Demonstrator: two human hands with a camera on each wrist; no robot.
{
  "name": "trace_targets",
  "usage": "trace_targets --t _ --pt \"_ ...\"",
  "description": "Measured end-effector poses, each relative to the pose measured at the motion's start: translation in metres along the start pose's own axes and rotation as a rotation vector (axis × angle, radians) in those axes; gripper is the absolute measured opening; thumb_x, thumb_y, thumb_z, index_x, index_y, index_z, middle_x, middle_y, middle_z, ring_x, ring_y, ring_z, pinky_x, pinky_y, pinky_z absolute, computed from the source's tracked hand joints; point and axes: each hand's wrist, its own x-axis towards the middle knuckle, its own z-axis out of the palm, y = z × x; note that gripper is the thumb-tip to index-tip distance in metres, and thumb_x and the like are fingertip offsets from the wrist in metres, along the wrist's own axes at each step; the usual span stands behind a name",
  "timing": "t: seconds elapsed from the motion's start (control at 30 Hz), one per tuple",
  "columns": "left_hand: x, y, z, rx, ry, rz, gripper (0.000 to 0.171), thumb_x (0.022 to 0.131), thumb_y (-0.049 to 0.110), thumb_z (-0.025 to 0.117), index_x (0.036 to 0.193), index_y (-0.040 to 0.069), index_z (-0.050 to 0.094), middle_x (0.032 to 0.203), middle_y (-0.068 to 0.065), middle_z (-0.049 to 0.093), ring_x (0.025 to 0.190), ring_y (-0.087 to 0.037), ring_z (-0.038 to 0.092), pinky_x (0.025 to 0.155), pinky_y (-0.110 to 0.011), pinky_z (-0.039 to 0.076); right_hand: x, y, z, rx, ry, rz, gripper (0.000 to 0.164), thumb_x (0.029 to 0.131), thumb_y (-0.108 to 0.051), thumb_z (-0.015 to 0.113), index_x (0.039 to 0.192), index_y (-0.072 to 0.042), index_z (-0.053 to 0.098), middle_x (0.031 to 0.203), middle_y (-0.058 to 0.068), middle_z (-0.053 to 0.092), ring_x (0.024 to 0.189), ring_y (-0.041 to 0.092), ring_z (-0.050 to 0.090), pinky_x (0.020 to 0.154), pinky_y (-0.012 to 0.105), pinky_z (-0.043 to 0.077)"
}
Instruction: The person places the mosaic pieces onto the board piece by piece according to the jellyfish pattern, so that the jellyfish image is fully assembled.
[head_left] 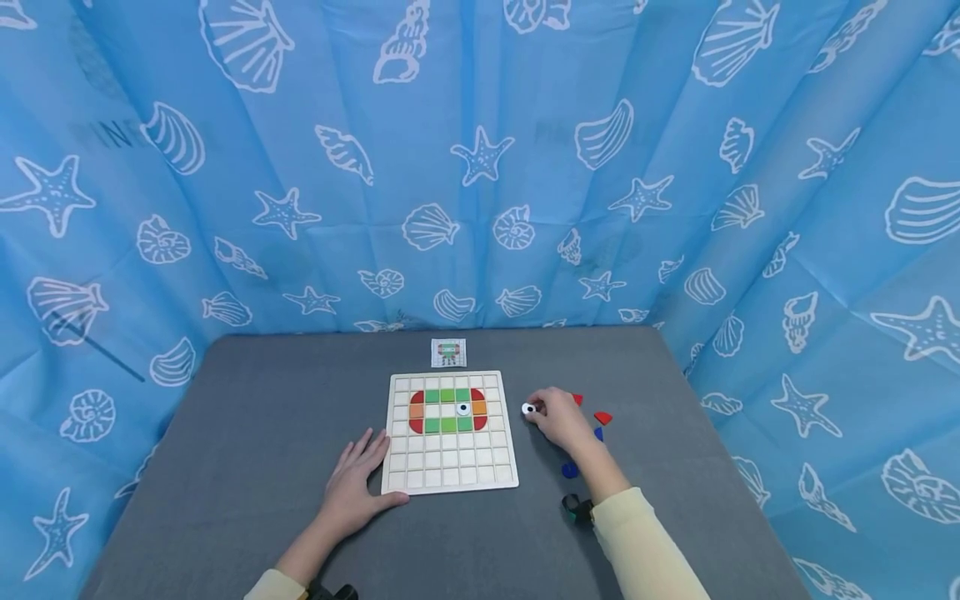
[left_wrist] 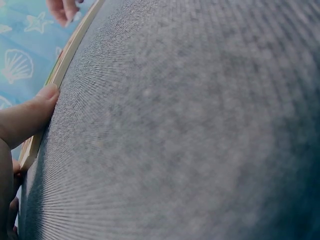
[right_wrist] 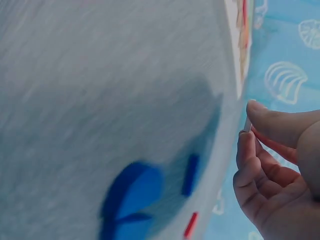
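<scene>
A pale wooden grid board (head_left: 450,479) lies on the table, with green, red and orange tiles in an oblong ring near its top. Inside that ring sits a round white eye piece (head_left: 463,409) with a black pupil. My right hand (head_left: 558,419) pinches a second eye piece (head_left: 528,409) between thumb and fingers, just right of the board; in the right wrist view only its thin edge shows. My left hand (head_left: 352,490) rests with spread, straight fingers along the board's left edge, its thumb (left_wrist: 37,110) against the near edge.
A small pattern card (head_left: 448,353) lies behind the board. Near my right hand are red pieces (head_left: 603,417) and blue pieces (head_left: 570,471). The grey table (head_left: 285,400) is backed by a blue shell-print curtain (head_left: 480,250).
</scene>
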Motion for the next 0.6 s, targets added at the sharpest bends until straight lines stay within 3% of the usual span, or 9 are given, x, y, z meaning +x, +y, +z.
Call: trace_targets --t 0.33,0.6 --pt "0.0 0.001 -0.001 -0.004 -0.001 0.006 0.113 0.07 0.074 0.075 0.157 0.011 0.037 0.164 -0.008 0.033 0.154 -0.034 0.022 0.124 -0.056 0.018 -0.005 -0.041 0.0 0.018 0.046 -0.085 0.024 0.089 -0.014 0.079 0.112 -0.007 0.076 0.095 0.005 0.066 0.078 0.014 0.057 0.068 0.031 0.052" --pt "0.0 -0.001 0.001 -0.007 0.023 0.025 0.112 0.07 0.071 0.077 0.156 0.01 0.038 0.163 -0.008 0.035 0.154 -0.035 0.023 0.124 -0.056 0.018 -0.002 -0.067 0.011 0.052 0.008 -0.153 0.023 0.089 -0.013 0.078 0.112 -0.007 0.076 0.095 0.006 0.066 0.076 0.013 0.054 0.065 0.028 0.049"
